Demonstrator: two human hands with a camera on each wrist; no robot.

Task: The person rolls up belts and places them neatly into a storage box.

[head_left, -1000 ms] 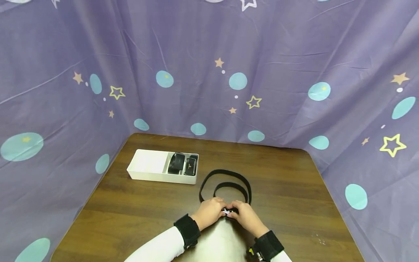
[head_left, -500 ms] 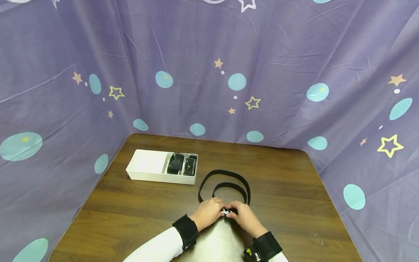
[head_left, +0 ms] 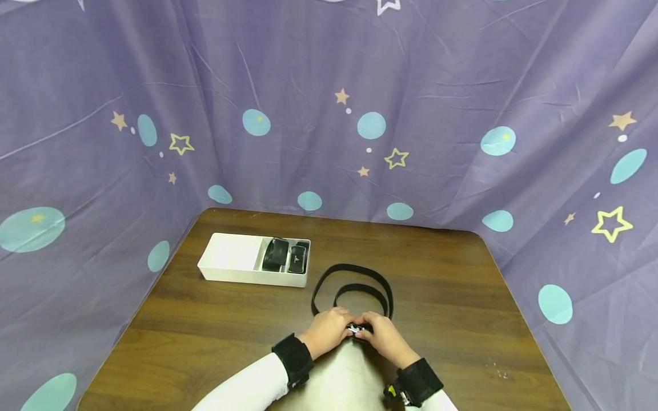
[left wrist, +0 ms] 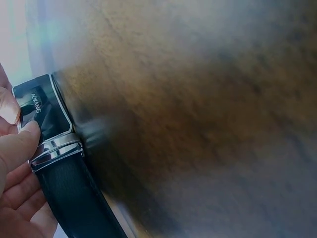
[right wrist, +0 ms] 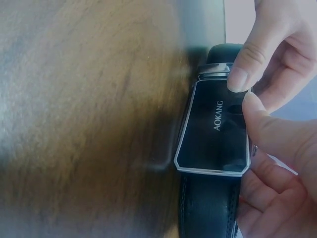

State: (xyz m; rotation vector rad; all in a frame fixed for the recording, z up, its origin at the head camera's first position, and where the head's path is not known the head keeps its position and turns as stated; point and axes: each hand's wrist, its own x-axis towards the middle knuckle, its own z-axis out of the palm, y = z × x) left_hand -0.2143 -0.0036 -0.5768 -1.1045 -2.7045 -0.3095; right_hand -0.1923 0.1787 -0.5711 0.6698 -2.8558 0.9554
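Note:
A black belt (head_left: 381, 278) lies looped on the table, its two ends brought together under both hands. Its dark rectangular buckle (right wrist: 213, 134) has a silver rim and the letters AOKANG. Beside the buckle a silver keeper loop (left wrist: 57, 150) wraps the strap. My left hand (head_left: 327, 330) grips the belt, thumb on the buckle's edge by the keeper loop, fingers underneath. My right hand (head_left: 382, 338) pinches the buckle's near edge, its thumb close to the left thumb. The undersides of the buckle and strap are hidden.
A white box (head_left: 231, 274) stands at the back left, holding a black rolled item (head_left: 276, 255) and a smaller black item (head_left: 297, 260). The wooden table (head_left: 442, 285) meets a purple curtain (head_left: 319, 74) behind and at the sides.
Both hands stay at the buckle with almost no movement. The whole head view shifts slightly.

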